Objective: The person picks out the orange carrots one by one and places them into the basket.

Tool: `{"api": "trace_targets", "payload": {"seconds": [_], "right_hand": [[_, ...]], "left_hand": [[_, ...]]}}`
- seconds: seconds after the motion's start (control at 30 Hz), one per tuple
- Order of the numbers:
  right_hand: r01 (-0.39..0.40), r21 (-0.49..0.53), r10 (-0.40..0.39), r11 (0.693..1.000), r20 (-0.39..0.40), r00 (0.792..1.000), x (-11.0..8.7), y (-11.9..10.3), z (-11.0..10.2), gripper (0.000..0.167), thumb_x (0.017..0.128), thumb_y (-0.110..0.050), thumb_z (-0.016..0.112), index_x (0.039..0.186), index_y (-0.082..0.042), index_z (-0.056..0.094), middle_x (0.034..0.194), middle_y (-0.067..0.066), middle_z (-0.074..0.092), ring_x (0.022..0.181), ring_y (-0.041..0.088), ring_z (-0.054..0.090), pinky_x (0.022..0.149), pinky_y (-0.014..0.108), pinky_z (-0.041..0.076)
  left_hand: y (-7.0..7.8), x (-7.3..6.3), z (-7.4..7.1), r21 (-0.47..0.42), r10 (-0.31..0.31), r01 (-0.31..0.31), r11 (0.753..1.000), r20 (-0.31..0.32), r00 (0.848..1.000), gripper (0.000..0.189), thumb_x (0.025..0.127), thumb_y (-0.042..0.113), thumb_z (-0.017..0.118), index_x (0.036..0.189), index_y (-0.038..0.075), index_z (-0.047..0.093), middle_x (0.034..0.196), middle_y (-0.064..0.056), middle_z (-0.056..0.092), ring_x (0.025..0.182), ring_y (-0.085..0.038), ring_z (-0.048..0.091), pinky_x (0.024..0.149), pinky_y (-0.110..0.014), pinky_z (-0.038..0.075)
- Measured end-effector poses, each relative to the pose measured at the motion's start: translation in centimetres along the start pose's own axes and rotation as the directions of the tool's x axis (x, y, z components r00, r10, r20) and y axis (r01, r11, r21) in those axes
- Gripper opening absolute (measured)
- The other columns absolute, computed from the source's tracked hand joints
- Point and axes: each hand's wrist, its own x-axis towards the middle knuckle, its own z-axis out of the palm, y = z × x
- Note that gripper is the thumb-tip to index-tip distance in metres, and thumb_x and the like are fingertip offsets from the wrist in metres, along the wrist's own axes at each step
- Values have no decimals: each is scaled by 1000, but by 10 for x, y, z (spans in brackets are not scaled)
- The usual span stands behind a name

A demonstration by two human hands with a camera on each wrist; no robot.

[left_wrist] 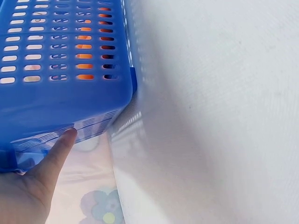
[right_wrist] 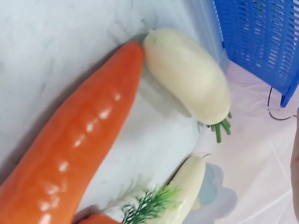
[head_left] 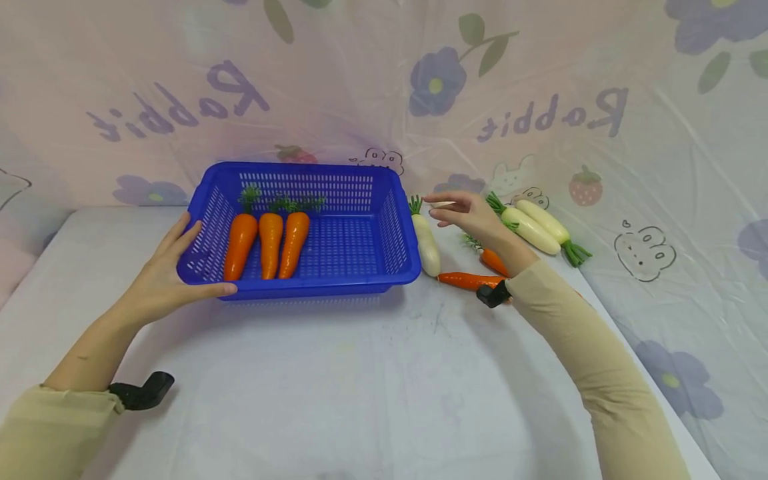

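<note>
Backdrop: pale cloth [head_left: 336,67], printed with flowers, strawberries, rabbits and reversed lettering, hanging behind a white table [head_left: 360,380].
Container: blue basket [head_left: 336,286] with slotted walls, upright on the table, between my hands.
Contents: three carrots [head_left: 271,243] lying side by side in the basket's left part, leafy ends toward its far wall.
Left side: my left hand [head_left: 157,283] rests on the basket's near left corner, fingers spread at the left rim, thumb along the front; not clenched.
Right side: my right hand [head_left: 474,213] is raised past the basket's right end, fingers loosely extended, near the leaves of the near radish [head_left: 427,250]; I see nothing held.
Near radish position: on the table, just beside the basket's right wall.
Loose carrots: front carrot [head_left: 468,280] points its tip at the near radish, contact not confirmed; rear carrot [head_left: 493,261] is partly hidden by my arm.
Outlying stock: two far radishes [head_left: 531,230], side by side, right of my right hand.
Step in hand: judged as reaching among the vegetables while I steady the basket.
Next move: judged to call for lowering my right fingers and closing them on a thick body rather than leaves, avoiding the front carrot's tip.
</note>
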Motion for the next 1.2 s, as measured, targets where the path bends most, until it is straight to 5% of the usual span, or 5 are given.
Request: {"api": "trace_targets", "payload": {"seconds": [0.23, 0.47, 0.67, 0.93, 1.2], "right_hand": [[-2, -7, 2, 1000, -8, 1000, -4, 9, -7, 42, 93, -20, 63, 131, -2, 57, 139, 12, 52, 111, 16, 63, 87, 29, 56], [-42, -44, 41, 998, -13, 999, -11, 20, -15, 45, 94, -24, 62, 132, -3, 56, 141, 14, 51, 101, 4, 64, 93, 39, 54], [-65, -51, 65, 997, 2, 998, -17, 27, -20, 47, 95, -25, 61, 135, -1, 53, 142, 17, 49, 98, 1, 63, 92, 33, 54], [-161, -68, 158, 985, -47, 986, -28, 42, -28, 47, 93, -31, 62, 134, -9, 56, 137, 10, 54, 94, 5, 64, 102, 47, 45], [-155, -89, 151, 984, -51, 987, -39, 53, -35, 43, 94, -28, 62, 132, -9, 58, 131, 8, 58, 95, 7, 64, 92, 32, 52]], "left_hand": [[1, -1, 0, 5, -11, 11, 1000, 2, 1000, 116, 74, 37, 81, 155, 14, 0, 161, -1, -17, 145, -45, -7, 103, -78, 9], [0, -1, 0, 4, -13, 13, 1000, 2, 1000, 117, 74, 37, 81, 155, 16, 0, 161, -1, -17, 145, -46, -7, 103, -78, 9], [0, 0, 0, 6, -6, 6, 1000, 0, 1000, 116, 74, 37, 81, 155, 15, 0, 161, 0, -17, 145, -45, -7, 103, -78, 9], [2, 0, 0, -4, 3, -3, 1000, -2, 1000, 116, 74, 35, 81, 155, 13, 1, 161, -1, -16, 145, -45, -7, 104, -78, 7], [2, 1, 0, 17, -4, 4, 1000, 1, 1000, 116, 74, 37, 80, 155, 14, 1, 161, -4, -17, 145, -47, -7, 101, -79, 10]]}}
